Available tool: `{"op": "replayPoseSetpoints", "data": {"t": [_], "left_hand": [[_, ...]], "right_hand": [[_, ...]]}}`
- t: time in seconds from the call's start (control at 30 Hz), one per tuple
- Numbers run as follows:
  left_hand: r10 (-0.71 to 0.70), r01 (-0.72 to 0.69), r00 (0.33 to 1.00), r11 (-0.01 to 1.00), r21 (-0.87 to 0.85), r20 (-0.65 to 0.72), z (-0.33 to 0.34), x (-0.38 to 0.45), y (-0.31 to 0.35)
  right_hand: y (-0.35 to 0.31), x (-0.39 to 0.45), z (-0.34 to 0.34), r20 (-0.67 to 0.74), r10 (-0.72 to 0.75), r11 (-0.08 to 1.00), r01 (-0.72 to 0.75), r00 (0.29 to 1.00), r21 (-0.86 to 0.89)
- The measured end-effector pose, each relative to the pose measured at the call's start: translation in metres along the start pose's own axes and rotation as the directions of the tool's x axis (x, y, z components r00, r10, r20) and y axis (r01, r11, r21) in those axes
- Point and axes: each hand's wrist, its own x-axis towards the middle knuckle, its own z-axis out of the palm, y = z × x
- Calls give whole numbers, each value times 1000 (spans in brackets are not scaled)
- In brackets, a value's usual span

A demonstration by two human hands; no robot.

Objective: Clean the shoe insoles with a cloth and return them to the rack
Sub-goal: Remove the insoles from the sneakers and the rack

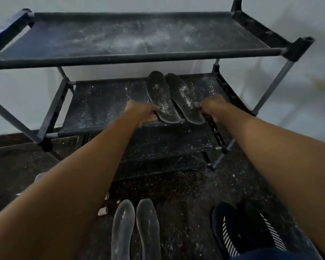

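Insoles, two dark dusty ones [174, 97], lie side by side on the shoe rack's [131, 57] middle shelf; I see my left hand [144, 114] and right hand [211, 107] each pinching one.

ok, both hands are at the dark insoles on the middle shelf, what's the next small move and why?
Probably lift the two dark insoles off the middle shelf. The left hand and right hand each grip a heel end, white powder still speckles both, and no cloth is in view, so wiping can't start there.
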Motion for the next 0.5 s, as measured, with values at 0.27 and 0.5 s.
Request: {"op": "replayPoseSetpoints", "data": {"t": [0.27,0.5], "left_hand": [[-45,47,993,999,-16,108,-2,-6,7],[-13,18,995,999,-50,104,-6,-23,1]], "right_hand": [[-12,2,-2,136,92,993,-101,986,58],[-16,-16,-10,158,168,965,-195,973,174]]}}
